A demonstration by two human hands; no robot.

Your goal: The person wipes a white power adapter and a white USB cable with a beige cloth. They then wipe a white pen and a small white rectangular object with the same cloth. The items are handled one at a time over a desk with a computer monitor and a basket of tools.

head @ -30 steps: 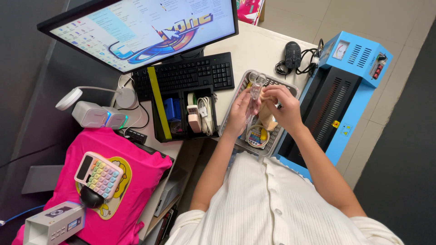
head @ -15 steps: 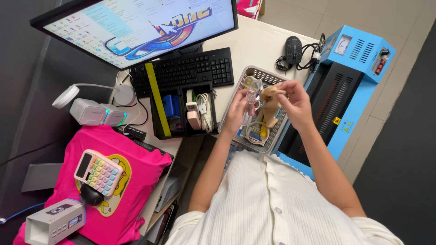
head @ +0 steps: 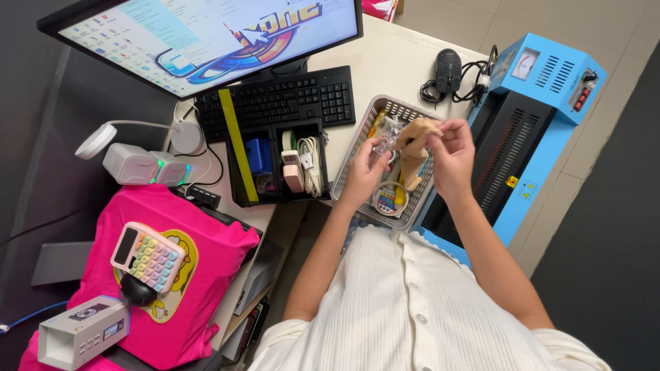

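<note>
My left hand grips a small clear plastic piece above a grey mesh basket. My right hand pinches a tan, soft, crumpled item right beside it, with its lower end hanging down over the basket. The two hands are close together, almost touching. Inside the basket lie a round colourful item with a white rim and other small things, partly hidden by my hands.
A blue box-shaped machine stands right of the basket. Left of it are a black organiser tray, a black keyboard and a monitor. A mouse lies behind. A pink cloth with a pastel calculator lies lower left.
My right hand has drawn to the right, away from the left hand, pulling the tan item with it. The view has shifted slightly.
</note>
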